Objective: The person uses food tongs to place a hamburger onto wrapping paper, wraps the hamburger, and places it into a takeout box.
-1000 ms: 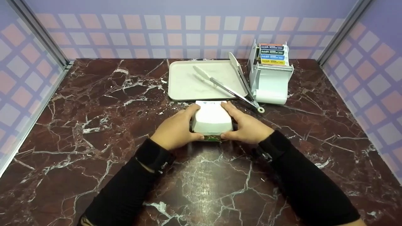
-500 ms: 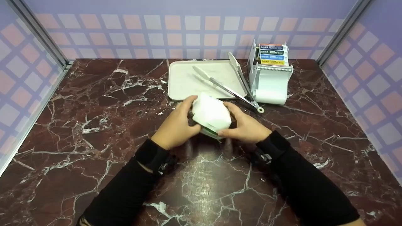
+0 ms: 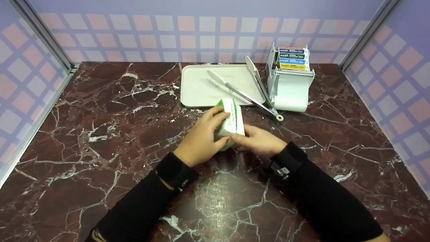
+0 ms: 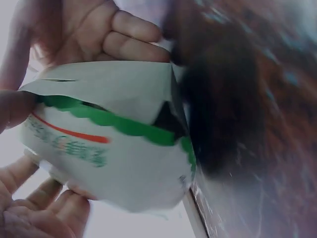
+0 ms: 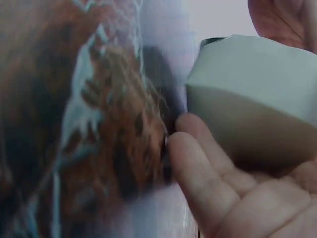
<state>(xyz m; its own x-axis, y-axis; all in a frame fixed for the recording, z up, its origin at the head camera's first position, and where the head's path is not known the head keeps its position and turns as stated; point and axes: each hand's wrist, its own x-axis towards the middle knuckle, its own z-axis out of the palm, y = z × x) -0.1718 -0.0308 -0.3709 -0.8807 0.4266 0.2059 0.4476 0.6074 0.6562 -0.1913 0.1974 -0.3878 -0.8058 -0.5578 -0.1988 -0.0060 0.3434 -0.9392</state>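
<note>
A white paper burger box [image 3: 231, 122] with green trim stands tipped on its side between my two hands in the head view. My left hand [image 3: 203, 137] grips it from the left, fingers over the printed face and thumb at the near edge. At the near right corner, my right hand [image 3: 260, 139] holds it with the thumb on the edge. The left wrist view shows the box [image 4: 124, 168] with green scallops, a red line and a dark gap along the seam. Its plain white side [image 5: 257, 84] faces the right wrist camera, the right fingers [image 5: 198, 173] below.
Behind the box lies a cream tray [image 3: 195, 95], with metal tongs [image 3: 245, 97] resting across its right side. A label dispenser [image 3: 292, 87] with coloured label boxes and a white roll stands at the back right. The marbled table [image 3: 100, 188] is walled by tiled panels [image 3: 134, 37].
The burger box has turned from lying flat, plain face up, to tipped on its side with its green-printed face showing. My left hand has moved right and over it; the right hand has shifted slightly.
</note>
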